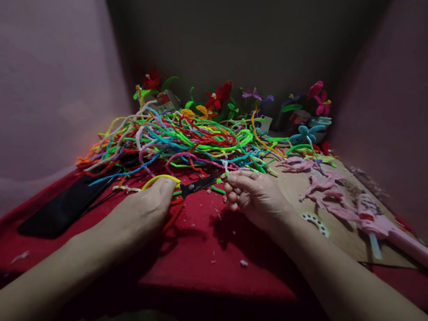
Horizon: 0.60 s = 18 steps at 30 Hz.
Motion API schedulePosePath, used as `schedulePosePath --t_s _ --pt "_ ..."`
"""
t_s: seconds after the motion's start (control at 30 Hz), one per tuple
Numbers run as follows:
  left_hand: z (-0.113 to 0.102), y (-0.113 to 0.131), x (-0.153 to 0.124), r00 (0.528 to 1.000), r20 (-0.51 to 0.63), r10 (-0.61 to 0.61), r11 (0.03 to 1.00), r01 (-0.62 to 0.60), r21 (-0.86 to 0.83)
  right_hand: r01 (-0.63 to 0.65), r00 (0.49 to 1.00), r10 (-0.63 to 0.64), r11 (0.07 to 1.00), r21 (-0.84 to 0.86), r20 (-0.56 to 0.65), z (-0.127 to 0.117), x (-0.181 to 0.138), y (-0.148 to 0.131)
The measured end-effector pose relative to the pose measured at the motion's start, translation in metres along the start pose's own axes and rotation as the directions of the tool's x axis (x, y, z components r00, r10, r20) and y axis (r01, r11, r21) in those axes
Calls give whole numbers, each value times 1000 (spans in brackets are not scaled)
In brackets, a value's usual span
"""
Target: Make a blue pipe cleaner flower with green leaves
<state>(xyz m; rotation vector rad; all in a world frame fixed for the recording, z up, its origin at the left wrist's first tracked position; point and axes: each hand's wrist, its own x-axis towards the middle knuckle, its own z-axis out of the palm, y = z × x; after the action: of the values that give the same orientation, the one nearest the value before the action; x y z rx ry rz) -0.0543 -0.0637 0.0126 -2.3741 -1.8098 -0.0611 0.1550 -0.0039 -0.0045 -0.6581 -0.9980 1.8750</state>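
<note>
My left hand [156, 200] is closed around the yellow and red handles of a pair of scissors [199, 184], whose dark blades point right. The blade tips reach close to my right hand [247, 189]. Between thumb and fingers, my right hand pinches a small pale pipe cleaner piece [225, 169] with a whitish top and a greenish lower part. Whether the blades touch it, I cannot tell. Just beyond both hands lies a big tangled heap of coloured pipe cleaners [201, 139].
A black phone-like slab [55, 211] lies at left on the red cloth [189, 268]. At right, a pink glue gun [391, 231] and pink fuzzy pieces [327, 190] rest on a brown board [290, 184]. Several pipe cleaner flowers [219, 98] stand behind the heap. Walls rise on both sides.
</note>
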Motion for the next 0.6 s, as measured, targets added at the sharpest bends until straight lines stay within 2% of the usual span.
schedulePosePath --t_s 0.37,0.6 --pt "8 -1 4 1000 15 1 989 -4 146 4 1000 -4 1000 12 -25 3 -3 -1" --pt "5 4 4 998 -55 -14 969 27 246 10 998 -10 1000 11 -62 4 -3 -1"
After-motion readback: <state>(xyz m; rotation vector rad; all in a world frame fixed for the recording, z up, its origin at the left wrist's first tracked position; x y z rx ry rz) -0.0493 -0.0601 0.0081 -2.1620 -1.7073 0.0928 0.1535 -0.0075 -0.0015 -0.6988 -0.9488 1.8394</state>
